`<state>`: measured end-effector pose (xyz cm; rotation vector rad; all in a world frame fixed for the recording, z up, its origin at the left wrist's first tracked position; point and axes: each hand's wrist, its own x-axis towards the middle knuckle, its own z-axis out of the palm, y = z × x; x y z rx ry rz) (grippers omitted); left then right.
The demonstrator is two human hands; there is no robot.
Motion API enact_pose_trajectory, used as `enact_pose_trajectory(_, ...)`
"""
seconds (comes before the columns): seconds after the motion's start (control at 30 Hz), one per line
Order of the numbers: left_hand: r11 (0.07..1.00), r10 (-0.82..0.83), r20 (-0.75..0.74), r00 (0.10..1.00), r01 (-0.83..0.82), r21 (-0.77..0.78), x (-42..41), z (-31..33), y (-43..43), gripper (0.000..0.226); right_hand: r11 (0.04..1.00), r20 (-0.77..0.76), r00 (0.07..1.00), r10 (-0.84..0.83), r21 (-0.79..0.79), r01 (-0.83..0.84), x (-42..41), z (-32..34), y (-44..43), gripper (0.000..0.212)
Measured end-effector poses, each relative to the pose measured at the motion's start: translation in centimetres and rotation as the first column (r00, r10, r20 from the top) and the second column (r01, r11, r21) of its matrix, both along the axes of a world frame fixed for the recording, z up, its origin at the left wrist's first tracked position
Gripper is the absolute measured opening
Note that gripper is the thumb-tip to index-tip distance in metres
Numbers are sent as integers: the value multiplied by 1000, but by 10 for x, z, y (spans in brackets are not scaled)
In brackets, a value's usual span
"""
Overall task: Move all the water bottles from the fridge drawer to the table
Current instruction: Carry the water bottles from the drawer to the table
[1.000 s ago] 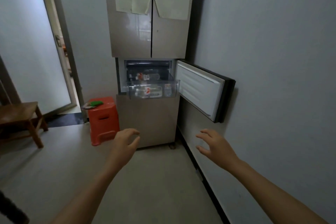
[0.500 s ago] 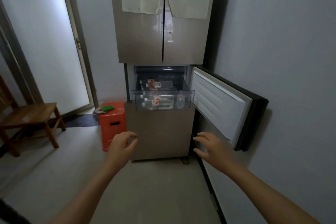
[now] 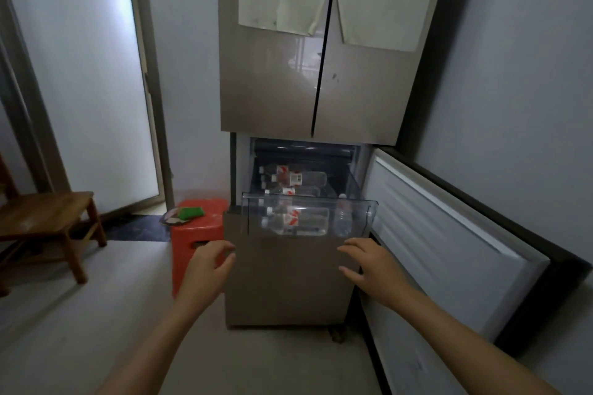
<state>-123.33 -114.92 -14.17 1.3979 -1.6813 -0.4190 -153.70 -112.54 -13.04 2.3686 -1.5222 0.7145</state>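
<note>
The water bottles [image 3: 293, 220] lie up and ahead of both hands, inside the clear drawer [image 3: 372, 202], which is pulled out of the fridge [image 3: 272, 74] at its middle compartment. Those seen through the drawer's front wall lie on their sides with the long axis running left to right, across the reach, and their caps to the left. More of them lie the same way further back under the upper doors. One bottle at the right end of the drawer seems to point its cap up or forward; I cannot tell which.

The left hand [image 3: 208, 266] and the right hand [image 3: 372, 266] are both empty, with fingers loosely spread and slightly bent. They hover in front of the fridge's lower panel [image 3: 288, 298], below the drawer. The right hand sits under the drawer's right end. The left hand sits just outside its left corner, so neither is clearly nearer.

The drawer's front wall stands between the hands and the bottles, so I judge a grasp has to go up and over the rim, taking a bottle across its middle. The open compartment door [image 3: 442, 234] juts out close along the right arm. A red plastic stool [image 3: 192, 234] carrying a green object [image 3: 191, 212] stands just left of the fridge, and a wooden chair [image 3: 48, 215] is further left. The bench is not in view.
</note>
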Motion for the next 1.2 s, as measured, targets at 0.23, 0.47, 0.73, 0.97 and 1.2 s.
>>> enact_pose_trajectory(0.23,992,-72,-21,997,74,104,-15,-33,-68,18,989,-1,997,-77,127,76,-15,-28,-51,37)
enact_pose_trajectory(0.47,980,-47,-70,996,60,189,-47,-57,-106,23,962,61,984,-169,226,151,-47,-48,-104,38)
enact_pose_trajectory(0.73,989,15,-29,999,-10,148,-85,-41,-187,18,956,155,974,-165,268,119,-81,-31,-209,38)
enact_pose_trajectory(0.97,997,16,88,996,-23,72,-126,-38,-243,27,922,187,970,-152,381,71,-95,-50,-280,41)
enact_pose_trajectory(1.2,999,-24,209,978,19,26,-120,-58,-265,35,867,120,990,-81,498,11,-90,-57,-321,47)
